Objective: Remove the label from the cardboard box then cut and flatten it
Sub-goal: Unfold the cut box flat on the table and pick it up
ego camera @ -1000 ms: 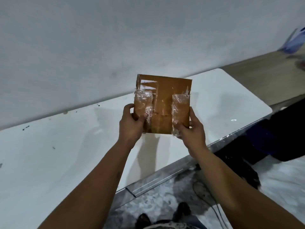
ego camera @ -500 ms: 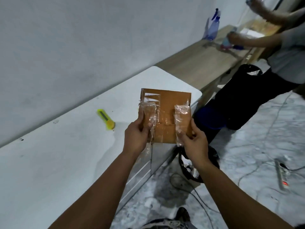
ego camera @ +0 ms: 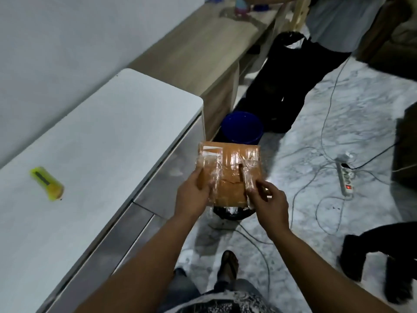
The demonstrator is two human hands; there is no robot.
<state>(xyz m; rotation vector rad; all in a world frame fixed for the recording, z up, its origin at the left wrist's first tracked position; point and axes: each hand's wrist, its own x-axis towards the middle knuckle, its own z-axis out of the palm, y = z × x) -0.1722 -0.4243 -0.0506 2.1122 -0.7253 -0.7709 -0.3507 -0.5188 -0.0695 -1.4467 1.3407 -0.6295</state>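
The cardboard box is held in the air in front of the person, off the edge of the white table and above a black bin that shows under its lower edge. The left hand grips the box at its 8 o'clock corner, with the thumb on the front face over a band of clear tape. The right hand is at the 4 o'clock corner and its thumb and fingers pinch the lower end of a second loose strip of tape, which looks partly lifted from the cardboard. I cannot see a printed label on the face that is turned to the camera, so I judge that the step in hand is the stripping of tape and wrapping over the bin, an early part of the task; cutting and flattening are not yet done. The next move, I think, calls for a steady pull of the strip away from the face while the left hand holds the box firm, then letting the strip fall into the bin. The yellow cutter lies on the table at 9 o'clock from the box, well apart from both hands, so it must be fetched before any cut. A blue bucket stands on the floor at 12 o'clock from the box, and a power strip with cables lies at 3 o'clock
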